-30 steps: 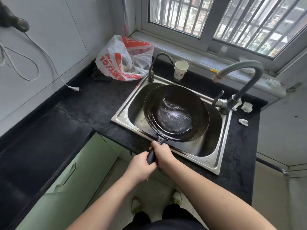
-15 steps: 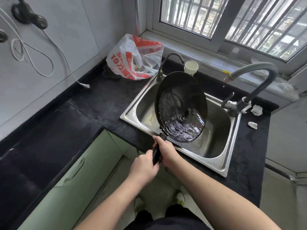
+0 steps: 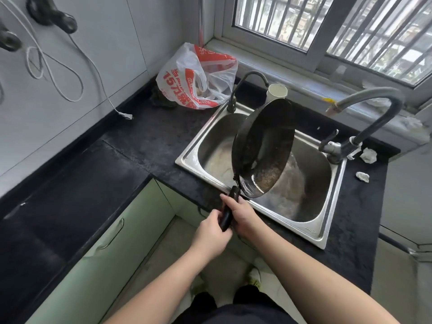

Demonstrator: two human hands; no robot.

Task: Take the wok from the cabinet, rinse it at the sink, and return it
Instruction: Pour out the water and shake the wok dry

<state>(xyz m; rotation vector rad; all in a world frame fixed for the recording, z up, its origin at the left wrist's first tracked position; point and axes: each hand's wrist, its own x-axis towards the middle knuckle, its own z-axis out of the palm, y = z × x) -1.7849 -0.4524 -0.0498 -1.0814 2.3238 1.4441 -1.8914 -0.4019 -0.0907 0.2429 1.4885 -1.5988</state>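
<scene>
A black wok (image 3: 264, 146) is tipped steeply on its side over the steel sink (image 3: 332, 232), its inside facing right and its rim nearly upright. Water lies in the sink basin below it. My left hand (image 3: 211, 235) grips the lower end of the black handle. My right hand (image 3: 240, 215) grips the handle just above, close to the wok's rim. The green cabinet door (image 3: 112, 249) under the counter at the left is closed.
A tall grey faucet (image 3: 364, 127) arches over the sink's right side; a smaller tap (image 3: 247, 90) stands at its back left. A paper cup (image 3: 277, 92) and a red-and-white plastic bag (image 3: 198, 78) sit behind the sink. Crumpled tissues (image 3: 368, 155) lie on the black counter (image 3: 140, 146).
The wok went from lying level in the sink with water in it to tilted almost upright; the water has poured out into the basin. Both hands kept their hold on the handle.
</scene>
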